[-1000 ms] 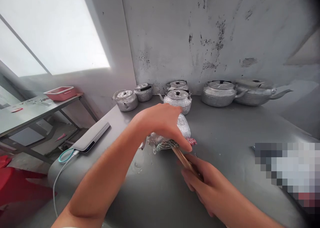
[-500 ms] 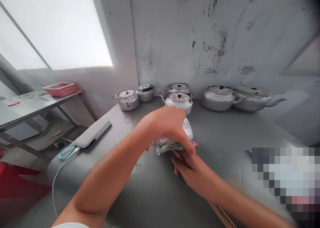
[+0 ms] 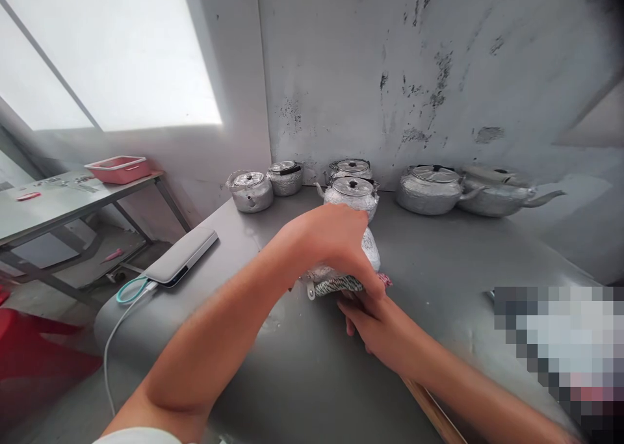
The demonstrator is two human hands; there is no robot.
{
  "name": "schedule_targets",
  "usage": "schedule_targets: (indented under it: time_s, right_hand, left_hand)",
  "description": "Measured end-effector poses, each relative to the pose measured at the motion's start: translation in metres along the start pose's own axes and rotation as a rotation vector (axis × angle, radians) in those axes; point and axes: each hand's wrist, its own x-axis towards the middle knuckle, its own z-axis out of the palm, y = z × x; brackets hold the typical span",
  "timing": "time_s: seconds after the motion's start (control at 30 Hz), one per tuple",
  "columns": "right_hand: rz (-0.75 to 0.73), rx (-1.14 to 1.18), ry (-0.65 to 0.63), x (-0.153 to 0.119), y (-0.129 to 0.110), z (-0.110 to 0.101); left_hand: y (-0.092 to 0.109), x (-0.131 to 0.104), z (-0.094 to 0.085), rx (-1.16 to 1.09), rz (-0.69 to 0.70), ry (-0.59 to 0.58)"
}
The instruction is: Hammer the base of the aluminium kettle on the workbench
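Observation:
My left hand [image 3: 336, 236] arches over a dented silver kettle [image 3: 371, 249] and is closed on it, its fingertips out of sight behind the metal. The kettle's handle [image 3: 336, 286], wrapped in dark-and-white cord with a red patch at one end, points toward me. Just below it, my right hand [image 3: 373, 324] is closed around a wooden stick [image 3: 433, 411] that runs back under my forearm. The stick's far end is hidden by my hands and the kettle. My left thumb side lies against my right hand.
More silver kettles stand along the wall, among them a lidded kettle [image 3: 353, 194] and a long-spouted one [image 3: 497, 194]. A grey power bank [image 3: 182, 259] with a cable lies on the table's left side. A pink basket [image 3: 119, 169] stands on a side table; a pixelated patch covers the right.
The whole view has shifted slightly. Both hands keep their places at the kettle, and its corded handle looks much the same.

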Motion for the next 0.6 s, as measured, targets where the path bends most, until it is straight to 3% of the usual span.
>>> schedule_targets:
  time_s: [0.2,0.4,0.6]
  right_hand:
    - [-0.064,-0.027,0.057,0.001,-0.001,0.001]
    - [-0.074,-0.003,0.065,-0.015,-0.008,-0.004]
    - [0.083,0.059,0.089,-0.029,-0.006,-0.006]
  left_hand:
    - [-0.002,0.001,0.0,-0.009,-0.006,-0.003]
    - [-0.003,0.001,0.0,-0.034,-0.012,-0.015]
    - [-0.004,0.002,0.002,-0.029,0.001,-0.001]
